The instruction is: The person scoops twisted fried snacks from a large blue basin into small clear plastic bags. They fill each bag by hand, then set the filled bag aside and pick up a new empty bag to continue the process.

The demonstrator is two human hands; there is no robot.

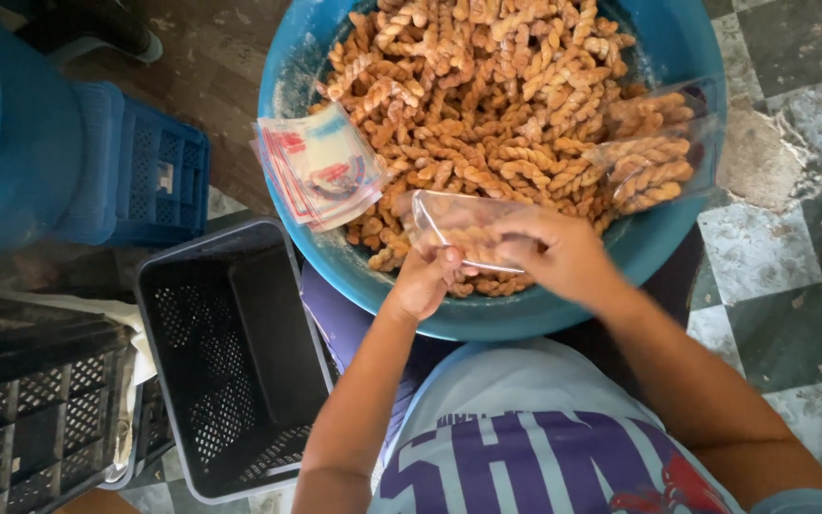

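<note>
Clear plastic bag (459,228) held open by both hands over twisted snacks (487,105).

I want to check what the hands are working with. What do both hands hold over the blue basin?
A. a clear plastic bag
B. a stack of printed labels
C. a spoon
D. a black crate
A: both hands, left and right, grip a clear bag above the twisted snacks in the basin.

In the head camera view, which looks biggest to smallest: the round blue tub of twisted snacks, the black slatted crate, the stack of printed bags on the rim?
1. Round blue plastic tub, widest.
2. Black slatted plastic crate; nearer the camera, so unsure.
3. Stack of flat printed plastic bags, clearly smallest.
</note>
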